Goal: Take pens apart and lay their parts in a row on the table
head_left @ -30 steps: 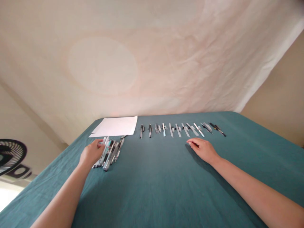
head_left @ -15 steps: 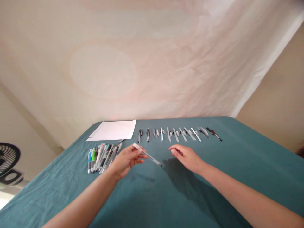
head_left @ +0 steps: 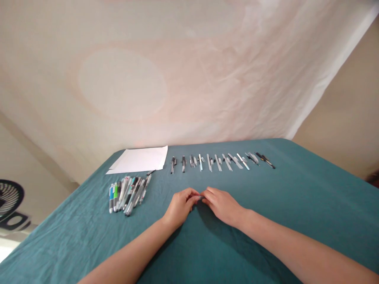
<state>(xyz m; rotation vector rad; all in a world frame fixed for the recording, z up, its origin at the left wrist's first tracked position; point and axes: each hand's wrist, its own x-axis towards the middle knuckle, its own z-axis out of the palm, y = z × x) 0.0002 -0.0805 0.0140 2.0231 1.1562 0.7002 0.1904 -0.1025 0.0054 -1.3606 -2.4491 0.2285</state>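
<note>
Over the middle of the table, my left hand [head_left: 182,204] and my right hand [head_left: 220,203] meet, fingers closed on the same pen [head_left: 201,197]. Only a short dark stretch of it shows between the fingertips; my hands hide the rest. Left of my hands lies a bunch of pens [head_left: 130,193], with blue, green, black and clear barrels side by side. Beyond my hands runs a row of pens and pen parts [head_left: 218,162], laid out in small groups with caps or short pieces beside several barrels.
White paper sheets [head_left: 139,159] lie at the back left, with a small dark piece [head_left: 151,172] by their front edge. A green cloth [head_left: 74,232] covers the table. A pale sheet [head_left: 189,79] hangs behind it. A black fan [head_left: 10,201] stands at far left.
My left hand has moved right with the pen, and my right hand has come in to meet it and taken hold of the pen. The view has shifted slightly.
</note>
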